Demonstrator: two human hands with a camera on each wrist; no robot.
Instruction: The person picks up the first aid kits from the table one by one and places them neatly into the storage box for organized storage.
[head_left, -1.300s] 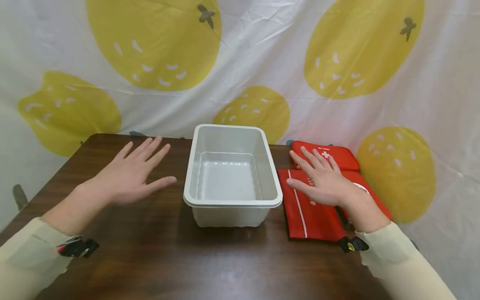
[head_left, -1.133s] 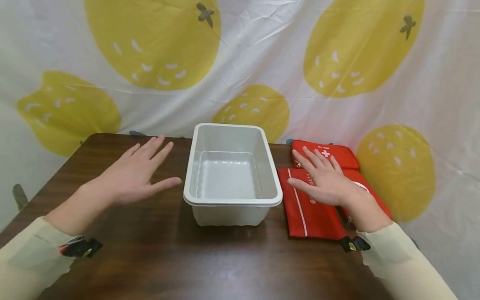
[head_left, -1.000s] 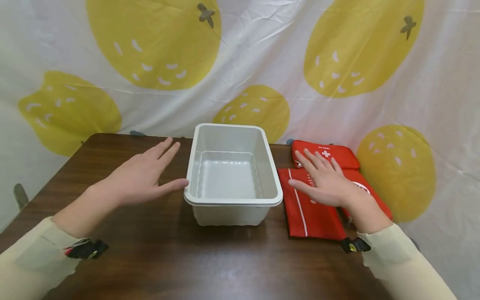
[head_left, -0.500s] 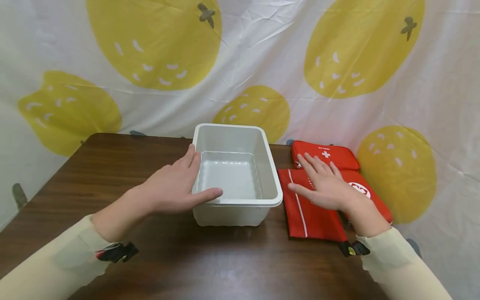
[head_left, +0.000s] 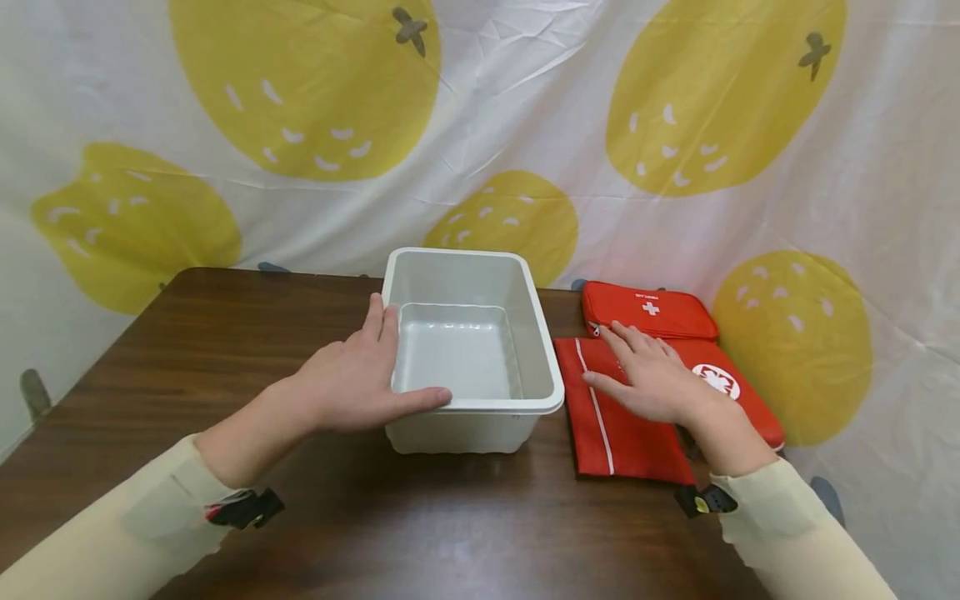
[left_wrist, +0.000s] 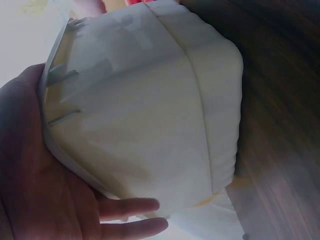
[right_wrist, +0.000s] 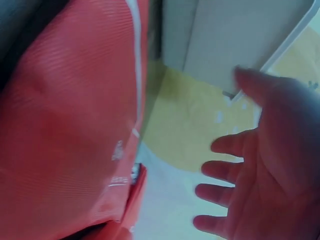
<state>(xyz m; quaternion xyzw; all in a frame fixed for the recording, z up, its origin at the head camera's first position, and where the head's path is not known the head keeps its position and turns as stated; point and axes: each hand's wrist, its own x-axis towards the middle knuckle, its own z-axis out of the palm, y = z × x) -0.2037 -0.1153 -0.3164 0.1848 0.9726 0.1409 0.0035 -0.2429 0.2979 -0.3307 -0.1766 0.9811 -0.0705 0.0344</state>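
Note:
A pale grey plastic bin (head_left: 463,432) stands on the brown table. My left hand (head_left: 341,383) lies at its near left corner, fingers straight along the left side and thumb stretched over the front rim. In the left wrist view, the palm is against the rim and two fingers extend beside the bin's outer wall (left_wrist: 140,110). My right hand (head_left: 652,379) hovers with spread fingers over a flat red bag with a white stripe (head_left: 596,442), holding nothing. The right wrist view shows its fingers apart from the red fabric (right_wrist: 65,130).
Behind the flat bag lies a red first-aid pouch (head_left: 675,315) with a white cross. To the right is another red case with a round white emblem (head_left: 716,381). A curtain printed with yellow lemons (head_left: 502,208) hangs along the table's back edge.
My left hand has moved right, from above the table to the bin's near left corner. My right hand has dipped slightly over the red bag. Bin and red bags have stayed put.

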